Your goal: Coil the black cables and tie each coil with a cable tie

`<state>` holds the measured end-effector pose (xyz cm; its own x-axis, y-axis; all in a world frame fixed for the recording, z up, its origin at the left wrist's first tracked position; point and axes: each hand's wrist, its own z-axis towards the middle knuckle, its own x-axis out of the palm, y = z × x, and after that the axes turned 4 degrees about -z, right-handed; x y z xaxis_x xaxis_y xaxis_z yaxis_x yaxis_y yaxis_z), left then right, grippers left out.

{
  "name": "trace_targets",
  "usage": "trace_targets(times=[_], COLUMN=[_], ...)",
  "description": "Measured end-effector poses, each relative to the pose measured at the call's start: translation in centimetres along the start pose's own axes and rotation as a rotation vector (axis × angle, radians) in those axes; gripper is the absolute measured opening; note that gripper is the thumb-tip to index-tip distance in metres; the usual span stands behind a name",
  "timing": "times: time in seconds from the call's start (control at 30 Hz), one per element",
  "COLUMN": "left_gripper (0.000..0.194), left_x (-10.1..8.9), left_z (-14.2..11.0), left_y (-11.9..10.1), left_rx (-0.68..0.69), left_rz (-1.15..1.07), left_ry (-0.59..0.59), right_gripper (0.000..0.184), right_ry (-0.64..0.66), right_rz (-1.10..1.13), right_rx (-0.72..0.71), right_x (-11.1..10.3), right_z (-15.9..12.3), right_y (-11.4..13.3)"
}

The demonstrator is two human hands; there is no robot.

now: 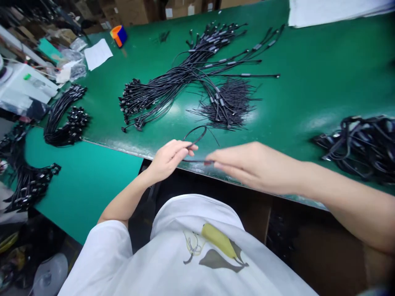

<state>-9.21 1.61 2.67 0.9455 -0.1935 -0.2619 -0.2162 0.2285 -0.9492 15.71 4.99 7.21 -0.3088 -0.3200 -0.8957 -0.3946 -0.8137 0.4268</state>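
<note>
Near the front edge of the green table, my left hand (169,160) pinches a thin black cable (196,161) between thumb and fingers. Part of the cable curls up into a small loop above the fingertips. My right hand (253,166), slightly blurred, has its fingers closed on the same cable just to the right. A stretch of it runs between both hands. Just beyond them is a heap of thin black strips, probably cable ties (237,100). Behind lies a large bundle of black cables (173,80) with connectors and grey sleeves, some overlapping the heap.
Coiled black cables (364,144) are piled at the right. More bundled cables (61,119) lie on the left, beside a white machine (27,82). An orange and blue tape roll (119,36) and a paper sheet (98,54) sit at the back left. White sheets (336,11) occupy the far right.
</note>
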Motion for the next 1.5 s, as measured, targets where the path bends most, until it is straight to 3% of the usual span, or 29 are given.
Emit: trace_targets(times=[0.1,0.2,0.3,0.5,0.63,0.77,0.83,0.97,1.07,1.17,1.33,1.4,1.5], left_gripper=[0.033,0.039,0.04,0.033,0.026,0.027,0.029,0.031,0.04,0.044,0.036,0.037,0.039], left_x=[1.0,1.1,0.7,-0.5,-1.2,-2.6,-3.3,-3.2,-1.2,1.1,2.6,2.6,2.7], left_z=[-0.6,-0.9,-1.0,-1.0,-0.7,-0.1,0.3,1.0,1.3,1.0,-0.3,-0.4,0.0], left_y=[0.1,0.6,0.9,1.5,1.3,0.4,0.0,0.4,1.4,1.6,0.6,0.4,0.5], left_rx=[-0.118,-0.327,-0.456,-0.563,-0.592,-0.524,-0.455,-0.408,-0.39,-0.368,-0.329,-0.362,-0.399], left_rz=[-0.145,-0.521,-0.758,-0.915,-0.967,-0.986,-0.981,-0.916,-0.783,-0.578,-0.325,-0.406,-0.634], left_ry=[0.14,0.153,0.139,0.149,0.008,-0.221,-0.291,-0.249,-0.137,0.037,0.202,0.223,0.193], right_gripper=[0.036,0.034,0.032,0.026,0.029,0.036,0.037,0.027,0.029,0.028,0.027,0.029,0.043], right_ry=[-0.116,-0.221,-0.194,-0.161,-0.176,-0.234,-0.279,-0.21,-0.079,-0.041,-0.171,-0.279,-0.56], right_rz=[-0.02,-0.084,-0.106,-0.191,-0.213,-0.251,-0.371,-0.632,-0.427,-0.202,-0.018,0.124,0.484], right_rx=[0.121,0.258,0.323,0.475,0.51,0.429,0.351,0.062,-0.193,-0.251,0.006,0.148,0.347], right_x=[-1.5,-1.3,-0.5,0.3,1.4,2.6,3.0,4.3,5.5,5.6,3.9,4.3,6.9], right_z=[1.2,1.4,1.0,-1.0,-2.8,-4.5,-5.1,-4.9,-3.5,-1.5,0.5,0.8,1.1], right_y=[-1.9,-4.5,-6.6,-8.9,-10.3,-10.9,-10.2,-6.3,-2.8,-1.0,-2.2,-3.2,-4.0])
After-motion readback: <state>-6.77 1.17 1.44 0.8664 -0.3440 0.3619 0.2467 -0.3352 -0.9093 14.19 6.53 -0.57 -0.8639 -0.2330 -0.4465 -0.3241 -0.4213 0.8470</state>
